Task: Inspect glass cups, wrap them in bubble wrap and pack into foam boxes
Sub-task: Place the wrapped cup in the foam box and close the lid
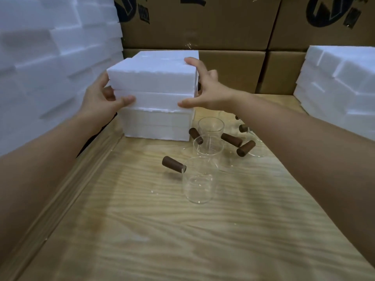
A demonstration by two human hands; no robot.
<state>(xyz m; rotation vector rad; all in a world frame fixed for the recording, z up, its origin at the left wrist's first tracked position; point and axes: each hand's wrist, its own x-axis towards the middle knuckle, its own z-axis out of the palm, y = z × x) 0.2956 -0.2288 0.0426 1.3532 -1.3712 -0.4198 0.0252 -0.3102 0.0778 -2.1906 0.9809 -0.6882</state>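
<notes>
Plywood table (142, 230) nearest, foam box (152, 78) beyond.
I see left hand (101, 100) and right hand (209, 88) gripping its sides; glass cups (199, 185) just right.

Packing warehouse: stacked cardboard cartons (203, 23), piled foam boxes (50, 57), plywood bench (162, 230).

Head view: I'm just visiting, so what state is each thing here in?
Lower box: closed, on the table.
Top box: closed, above the lower box, gripped at both sides.
Left hand: grips top box's left side.
Right hand: grips its right side.
Cups: upright, empty, unwrapped, on the table.
Cartons: closed, stacked behind.
Foam stacks: piled left and right.
</notes>
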